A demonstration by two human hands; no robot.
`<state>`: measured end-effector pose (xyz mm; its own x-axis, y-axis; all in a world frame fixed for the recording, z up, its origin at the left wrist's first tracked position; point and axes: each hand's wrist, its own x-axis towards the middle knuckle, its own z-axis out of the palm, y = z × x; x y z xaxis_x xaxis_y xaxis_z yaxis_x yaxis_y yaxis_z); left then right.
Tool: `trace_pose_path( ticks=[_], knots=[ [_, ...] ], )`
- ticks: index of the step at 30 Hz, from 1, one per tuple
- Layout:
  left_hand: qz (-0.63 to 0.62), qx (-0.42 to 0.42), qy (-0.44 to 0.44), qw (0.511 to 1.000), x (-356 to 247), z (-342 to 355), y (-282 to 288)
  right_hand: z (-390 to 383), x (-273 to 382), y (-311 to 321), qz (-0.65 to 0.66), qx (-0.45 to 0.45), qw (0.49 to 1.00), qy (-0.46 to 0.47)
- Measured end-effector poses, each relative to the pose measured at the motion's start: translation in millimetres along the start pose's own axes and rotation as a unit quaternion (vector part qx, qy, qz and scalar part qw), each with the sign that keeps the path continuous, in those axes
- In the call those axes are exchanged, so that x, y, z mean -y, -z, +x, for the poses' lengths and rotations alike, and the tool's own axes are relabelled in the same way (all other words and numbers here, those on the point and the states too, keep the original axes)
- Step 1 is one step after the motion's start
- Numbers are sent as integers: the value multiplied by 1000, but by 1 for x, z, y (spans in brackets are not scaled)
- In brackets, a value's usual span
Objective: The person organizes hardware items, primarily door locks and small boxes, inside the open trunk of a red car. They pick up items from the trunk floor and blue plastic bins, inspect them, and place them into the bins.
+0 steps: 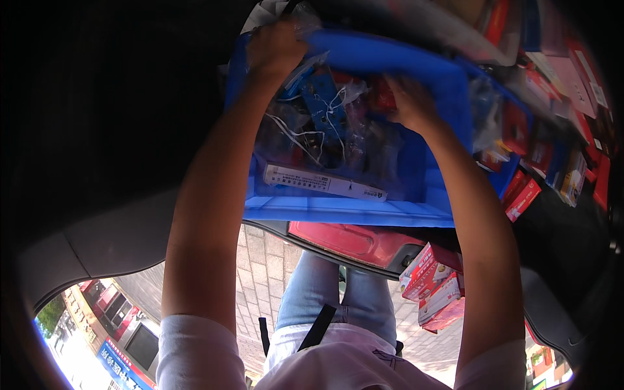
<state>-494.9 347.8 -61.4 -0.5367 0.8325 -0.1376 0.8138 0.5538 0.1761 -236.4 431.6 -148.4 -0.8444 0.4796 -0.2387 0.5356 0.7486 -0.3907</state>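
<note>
A blue plastic crate (338, 211) lies below my arms. My left hand (276, 49) is closed at the crate's far left rim, beside clear plastic and a white piece (260, 16); what its fingers hold is hidden. Inside the crate's right half, my right hand (414, 104) curls against a red package (382, 94), slightly blurred. Between the hands lie a flat blue item (322, 104) in clear plastic and a looped white cord (296, 133). A long, narrow white box (325, 182) with print rests near the crate's near wall.
The crate sits in a dark vehicle boot, with the red bumper (351, 240) at its edge. Red boxes (520, 195) and bagged goods (487, 117) crowd the right side. Two stacked red-and-white boxes (432, 286) show beside my right forearm. Brick paving (257, 273) lies below.
</note>
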Motion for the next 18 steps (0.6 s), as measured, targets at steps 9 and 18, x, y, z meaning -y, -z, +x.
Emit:
trace_pose_path(
  ticks=[9, 18],
  knots=[
    [-47, -136, -62, 988, 27, -12, 3, 10, -1, -21, -21, -15, 999, -33],
    [-304, -149, -42, 940, 23, -51, 33, -60, -42, 60, 616, 77, 767, -160]
  ],
)
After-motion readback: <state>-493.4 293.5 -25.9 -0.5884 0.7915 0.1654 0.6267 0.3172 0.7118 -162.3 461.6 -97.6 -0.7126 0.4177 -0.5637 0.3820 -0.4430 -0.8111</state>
